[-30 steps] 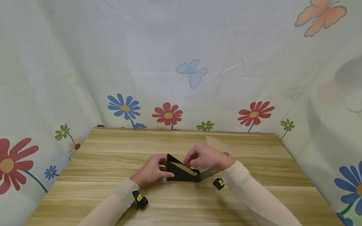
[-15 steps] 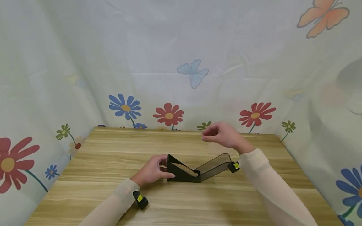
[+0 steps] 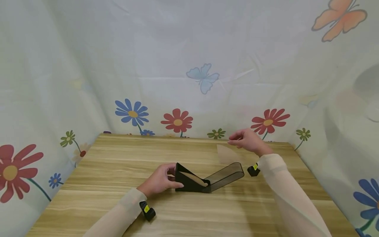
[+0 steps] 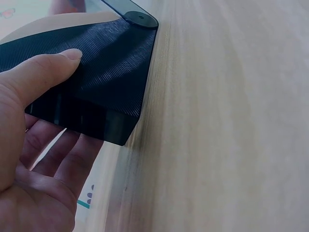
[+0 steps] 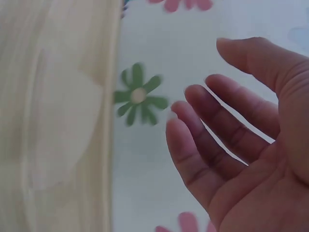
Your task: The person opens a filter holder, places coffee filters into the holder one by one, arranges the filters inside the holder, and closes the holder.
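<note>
My left hand (image 3: 158, 180) grips the back end of a black wedge-shaped box (image 3: 187, 185) on the table, thumb on its near side and fingers behind. The box's smoky see-through lid (image 3: 226, 176) is swung open to the right on its hinge. Brown paper (image 3: 193, 178), probably coffee filters, shows inside. A fan-shaped brown filter paper (image 3: 226, 155) lies flat on the table behind the lid. Above and right of that paper hovers my right hand (image 3: 248, 141), holding nothing. In the right wrist view its fingers are loosely bent, with the thumb apart.
The wood-grain table (image 3: 118, 158) has a curtain (image 3: 148, 65) printed with flowers and butterflies along its back and sides. A black wrist camera (image 3: 253, 170) hangs under my right wrist, close to the lid's outer end.
My right hand has withdrawn from the box's inside, moving back and right past the loose paper, which is uncovered now. The left hand and box stay in place.
</note>
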The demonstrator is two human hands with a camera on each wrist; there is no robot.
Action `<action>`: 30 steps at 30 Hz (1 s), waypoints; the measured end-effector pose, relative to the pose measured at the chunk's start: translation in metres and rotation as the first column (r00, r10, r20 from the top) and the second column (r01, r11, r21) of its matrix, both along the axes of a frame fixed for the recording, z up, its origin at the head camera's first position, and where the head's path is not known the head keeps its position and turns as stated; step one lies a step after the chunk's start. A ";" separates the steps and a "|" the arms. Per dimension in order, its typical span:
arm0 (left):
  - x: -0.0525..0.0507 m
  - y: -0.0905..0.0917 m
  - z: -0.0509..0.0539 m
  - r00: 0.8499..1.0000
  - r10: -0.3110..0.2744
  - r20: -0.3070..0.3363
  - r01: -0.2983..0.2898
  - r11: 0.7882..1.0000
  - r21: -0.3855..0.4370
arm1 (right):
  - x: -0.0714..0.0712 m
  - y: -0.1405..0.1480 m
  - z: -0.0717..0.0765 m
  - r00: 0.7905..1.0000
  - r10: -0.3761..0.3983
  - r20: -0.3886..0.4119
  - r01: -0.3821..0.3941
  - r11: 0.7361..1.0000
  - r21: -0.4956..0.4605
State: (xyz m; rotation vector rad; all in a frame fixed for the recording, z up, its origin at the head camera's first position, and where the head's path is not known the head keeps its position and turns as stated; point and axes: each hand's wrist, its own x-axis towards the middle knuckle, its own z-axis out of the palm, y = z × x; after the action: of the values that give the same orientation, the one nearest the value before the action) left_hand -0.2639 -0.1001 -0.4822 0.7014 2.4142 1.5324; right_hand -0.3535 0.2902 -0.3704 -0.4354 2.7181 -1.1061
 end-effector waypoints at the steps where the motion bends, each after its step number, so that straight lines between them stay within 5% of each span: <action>1: 0.000 0.000 0.000 1.000 0.000 0.000 0.000 1.000 0.002 | -0.002 0.002 -0.005 1.000 -0.004 -0.004 0.004 1.000 0.011; 11: 0.001 0.001 0.001 1.000 0.004 0.001 -0.004 1.000 0.004 | -0.020 0.001 -0.053 0.999 -0.037 -0.031 0.042 0.981 0.188; 21: 0.002 0.003 0.002 1.000 -0.008 0.001 0.008 1.000 0.006 | -0.011 -0.011 -0.070 0.976 -0.217 0.032 0.202 0.945 0.257; 30: 0.002 0.000 0.003 1.000 -0.007 0.006 0.006 1.000 0.009 | -0.014 -0.015 -0.074 0.967 -0.254 0.026 0.235 0.927 0.291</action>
State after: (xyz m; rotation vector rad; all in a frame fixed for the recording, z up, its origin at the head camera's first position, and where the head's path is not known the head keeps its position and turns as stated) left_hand -0.2618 -0.1000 -0.4791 0.7050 2.4002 1.5414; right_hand -0.3672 0.2752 -0.4442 -0.0160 2.8689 -0.7386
